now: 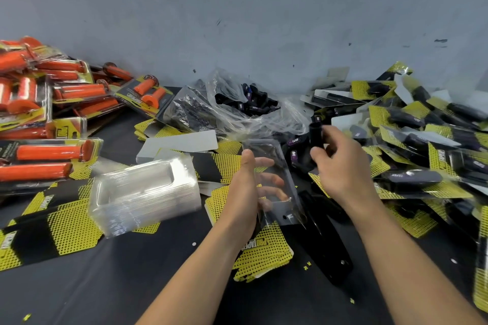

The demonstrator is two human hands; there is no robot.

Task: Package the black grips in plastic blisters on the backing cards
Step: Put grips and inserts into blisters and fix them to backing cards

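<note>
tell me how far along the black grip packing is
Done: a big pile of packed black grips lies on the right. In hand: the left hand holds an empty clear blister, and the right hand grips a loose black grip, not yet in it. Left: more loose grips in the plastic bag, a stack of empty blisters and loose backing cards. Plenty remains.

Left hand (247, 187) cupped, right hand (343, 166) seemingly pinching
</note>
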